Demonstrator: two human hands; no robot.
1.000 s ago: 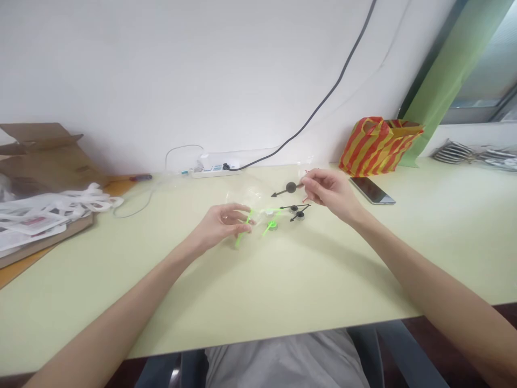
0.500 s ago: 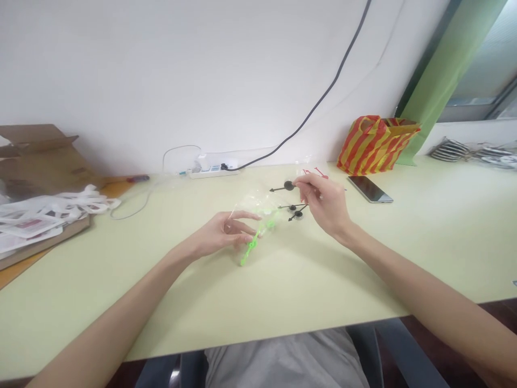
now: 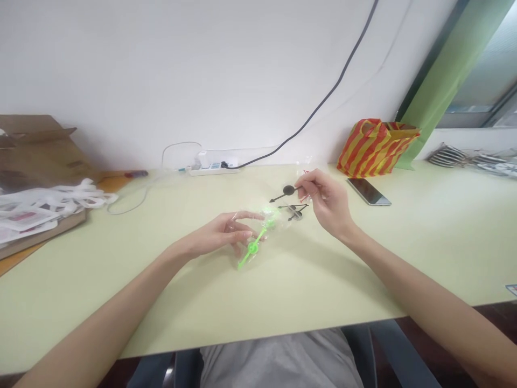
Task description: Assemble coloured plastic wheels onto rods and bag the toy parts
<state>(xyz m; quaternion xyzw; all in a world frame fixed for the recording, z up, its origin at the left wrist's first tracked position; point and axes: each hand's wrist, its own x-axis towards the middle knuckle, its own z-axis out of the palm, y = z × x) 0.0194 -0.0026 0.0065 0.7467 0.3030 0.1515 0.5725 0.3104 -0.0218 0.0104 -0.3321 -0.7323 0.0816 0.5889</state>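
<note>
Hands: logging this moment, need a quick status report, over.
Left hand holds clear bag with green pointers. Right hand pinches black pointer above two more black pointers. Nothing between them.

Bright, even daylight, soft picture.
Light comes from the window (image 3: 480, 81) at right; faint shadows under arms, edges bent, fine details blurred.

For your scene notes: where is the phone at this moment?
In the head view the phone lies flat on the table, on the right side, just in front of the striped bag and beyond the right hand.
</note>
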